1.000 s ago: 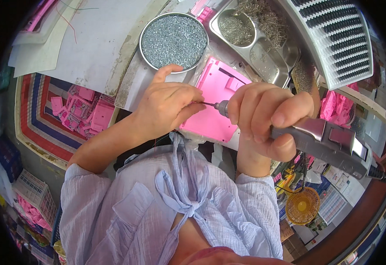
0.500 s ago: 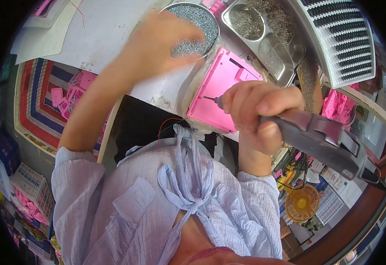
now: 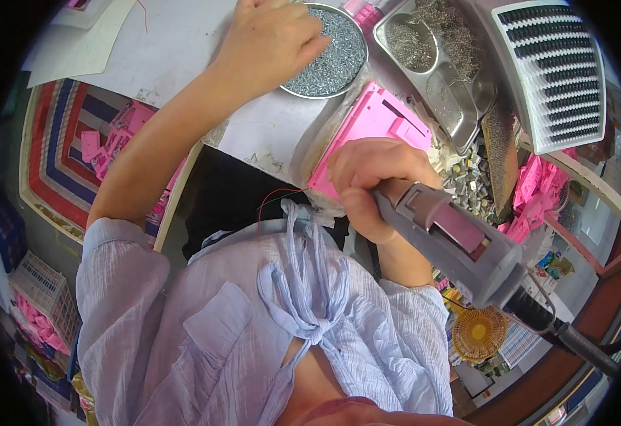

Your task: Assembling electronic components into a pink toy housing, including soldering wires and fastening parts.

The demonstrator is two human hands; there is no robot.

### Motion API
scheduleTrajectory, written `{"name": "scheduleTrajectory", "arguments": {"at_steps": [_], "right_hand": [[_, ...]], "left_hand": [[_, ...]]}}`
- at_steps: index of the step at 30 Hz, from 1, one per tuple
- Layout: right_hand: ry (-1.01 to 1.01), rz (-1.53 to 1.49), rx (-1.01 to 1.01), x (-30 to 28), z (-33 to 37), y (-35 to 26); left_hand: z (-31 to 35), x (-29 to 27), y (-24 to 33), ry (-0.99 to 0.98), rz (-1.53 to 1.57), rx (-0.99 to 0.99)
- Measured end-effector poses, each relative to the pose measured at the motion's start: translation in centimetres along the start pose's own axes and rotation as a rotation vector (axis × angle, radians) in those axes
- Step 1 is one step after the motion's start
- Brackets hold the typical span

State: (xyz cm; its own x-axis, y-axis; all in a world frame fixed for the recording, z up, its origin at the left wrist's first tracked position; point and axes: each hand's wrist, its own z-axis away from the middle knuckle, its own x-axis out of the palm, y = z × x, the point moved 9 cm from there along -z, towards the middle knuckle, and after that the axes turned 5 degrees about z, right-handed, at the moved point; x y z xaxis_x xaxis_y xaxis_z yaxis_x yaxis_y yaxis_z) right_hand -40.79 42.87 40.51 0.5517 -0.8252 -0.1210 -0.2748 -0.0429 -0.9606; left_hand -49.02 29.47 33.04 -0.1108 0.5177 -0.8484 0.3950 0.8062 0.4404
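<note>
My right hand (image 3: 378, 177) is wrapped round a grey electric screwdriver (image 3: 459, 245); a thick dark cable leaves its rear end toward the lower right. Its tip is hidden behind my hand, over a flat pink plastic housing (image 3: 376, 113) that lies on a plastic-wrapped pad. At the left edge of a round metal bowl (image 3: 366, 53) full of small silvery screws (image 3: 332, 50) is my left hand (image 3: 271, 42). Its fingers are curled in and the thumb points over the screws. Whatever it holds, if anything, cannot be made out.
A steel compartment tray (image 3: 461, 124) with small metal parts stands right of the bowl. Beyond it is a white rack (image 3: 513, 138) of black-and-white pieces. Pink parts (image 3: 115, 142) lie in a striped-lined bin at left. A red wire (image 3: 271, 193) hangs at the table's front edge.
My left hand has moved from over the screws up and to the left edge of the bowl. The screwdriver has swung so its rear end sits lower and closer, and my right hand now covers its tip.
</note>
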Motion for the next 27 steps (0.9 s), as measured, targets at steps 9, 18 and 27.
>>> {"name": "scheduleTrajectory", "arguments": {"at_steps": [9, 18, 27], "right_hand": [[0.093, -0.324, -0.142, -2.9, 0.1, -3.2], [0.030, -0.336, -0.182, -2.2, 0.6, -4.0], [0.093, -0.172, -0.121, -0.5, 3.9, -1.9]], "left_hand": [[7.4, -0.7, 8.3, -0.059, 0.530, 0.262], [7.7, -1.2, 9.3, -0.030, 0.558, 0.255], [8.2, 0.3, 10.8, -0.282, 0.524, 0.397]]}}
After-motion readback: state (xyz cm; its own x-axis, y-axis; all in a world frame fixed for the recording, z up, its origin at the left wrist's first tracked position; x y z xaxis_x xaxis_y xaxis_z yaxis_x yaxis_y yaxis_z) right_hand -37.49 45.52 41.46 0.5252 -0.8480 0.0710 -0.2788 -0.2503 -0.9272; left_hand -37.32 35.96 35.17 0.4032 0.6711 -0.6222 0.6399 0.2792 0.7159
